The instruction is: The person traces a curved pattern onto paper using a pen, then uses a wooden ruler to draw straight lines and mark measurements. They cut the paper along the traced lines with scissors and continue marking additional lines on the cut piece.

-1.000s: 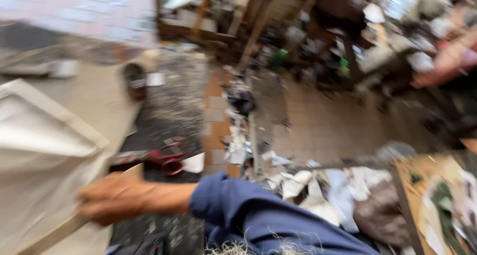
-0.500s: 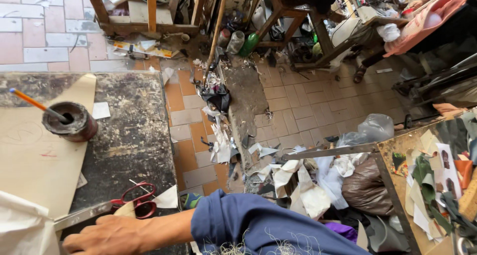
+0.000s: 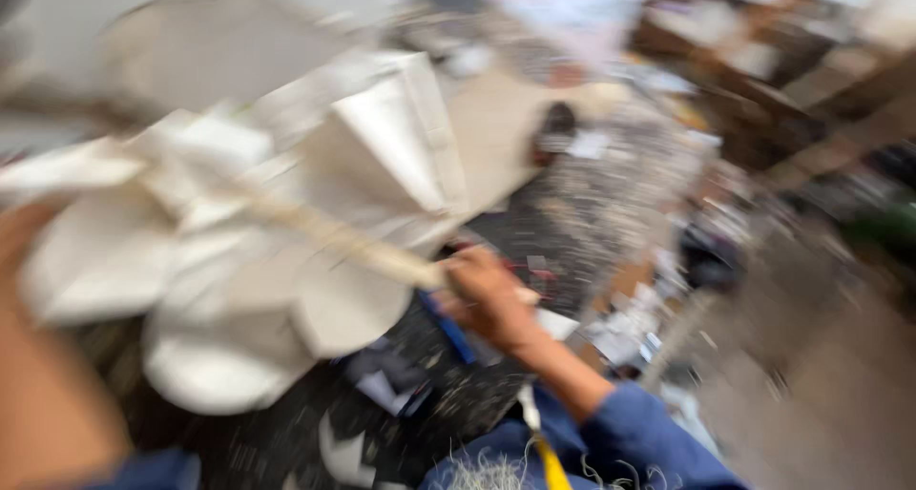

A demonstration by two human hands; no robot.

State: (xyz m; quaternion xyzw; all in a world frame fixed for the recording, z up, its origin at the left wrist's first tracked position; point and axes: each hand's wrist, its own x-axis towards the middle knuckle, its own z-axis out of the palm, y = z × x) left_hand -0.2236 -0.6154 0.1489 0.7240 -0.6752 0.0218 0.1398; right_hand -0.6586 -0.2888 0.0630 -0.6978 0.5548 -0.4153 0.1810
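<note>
The view is heavily blurred. My right hand (image 3: 489, 299), in a blue sleeve, is closed around one end of a long pale wooden strip (image 3: 315, 228) that runs up and to the left. The strip lies across a heap of white folded card pieces (image 3: 239, 261). My left forearm (image 3: 43, 395) fills the lower left. My left hand (image 3: 21, 230) is a blur at the left edge, beside the white pieces and the far end of the strip; whether it grips anything is unclear.
A dark speckled slab (image 3: 592, 194) lies under and beyond the right hand. A dark cup (image 3: 555, 127) stands on it. A blue object (image 3: 447, 326) lies by the hand. Paper scraps (image 3: 625, 333) litter the tiled floor, with blurred wooden frames (image 3: 763, 89) at the far right.
The camera has swung left and down. My right hand has lifted the strip off the slab, the white card pieces now fill the view, and my left arm has come into view.
</note>
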